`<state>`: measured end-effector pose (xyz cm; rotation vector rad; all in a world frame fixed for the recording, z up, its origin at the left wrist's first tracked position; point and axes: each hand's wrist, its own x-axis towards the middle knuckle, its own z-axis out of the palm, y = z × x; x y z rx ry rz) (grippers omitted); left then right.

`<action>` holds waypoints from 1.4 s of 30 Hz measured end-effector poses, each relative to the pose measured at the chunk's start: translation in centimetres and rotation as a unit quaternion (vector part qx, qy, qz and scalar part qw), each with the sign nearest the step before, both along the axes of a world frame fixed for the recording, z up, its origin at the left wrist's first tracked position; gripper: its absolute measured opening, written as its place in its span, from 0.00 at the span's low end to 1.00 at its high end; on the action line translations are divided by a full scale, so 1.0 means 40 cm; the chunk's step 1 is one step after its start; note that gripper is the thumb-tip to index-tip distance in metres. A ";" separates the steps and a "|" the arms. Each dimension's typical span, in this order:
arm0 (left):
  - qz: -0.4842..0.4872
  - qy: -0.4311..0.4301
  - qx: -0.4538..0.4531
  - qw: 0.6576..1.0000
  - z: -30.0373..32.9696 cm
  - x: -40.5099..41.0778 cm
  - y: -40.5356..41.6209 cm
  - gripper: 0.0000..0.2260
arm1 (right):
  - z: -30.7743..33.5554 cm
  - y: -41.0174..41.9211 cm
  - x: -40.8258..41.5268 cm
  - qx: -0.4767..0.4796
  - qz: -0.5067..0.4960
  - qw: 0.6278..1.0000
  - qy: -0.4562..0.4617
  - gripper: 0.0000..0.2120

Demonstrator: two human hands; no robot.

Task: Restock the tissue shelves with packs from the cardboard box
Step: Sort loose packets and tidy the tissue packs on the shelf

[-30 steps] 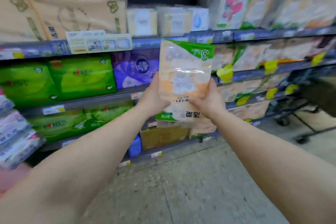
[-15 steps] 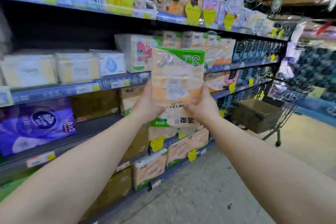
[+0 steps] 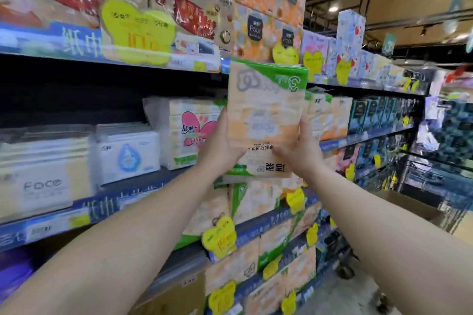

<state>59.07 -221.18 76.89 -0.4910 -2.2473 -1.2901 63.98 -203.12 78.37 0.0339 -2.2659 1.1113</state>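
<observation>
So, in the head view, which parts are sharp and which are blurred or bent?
Head view: the tissue pack and both hands, left and right, are fairly sharp; the left shelf packs are smeared by motion blur; the shelves curve from wide-angle distortion; the ceiling lights glare softly.

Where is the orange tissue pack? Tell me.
Centre of the head view: the orange tissue pack is held upright between left hand and right hand, before the middle shelf.

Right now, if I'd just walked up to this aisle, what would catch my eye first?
The orange-and-green tissue pack, held up at centre frame by the left hand and right hand in front of the shelves. Next, the yellow price tag on the top shelf edge, upper left, under red-printed cartons.
</observation>
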 end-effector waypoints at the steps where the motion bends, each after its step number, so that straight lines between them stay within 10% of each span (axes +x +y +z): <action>1: -0.003 0.004 0.004 1.000 -0.001 -0.033 0.008 0.44 | 0.003 0.007 -0.030 0.004 0.001 1.000 -0.001 0.38; 26: 0.277 0.016 -0.048 0.960 -0.126 -0.323 0.250 0.43 | -0.146 0.239 -0.643 -0.048 0.268 0.961 -0.035 0.40; 42: 0.214 -0.118 0.050 0.968 -0.135 -0.352 0.228 0.39 | -0.130 0.228 -0.729 -0.070 0.318 0.943 -0.068 0.27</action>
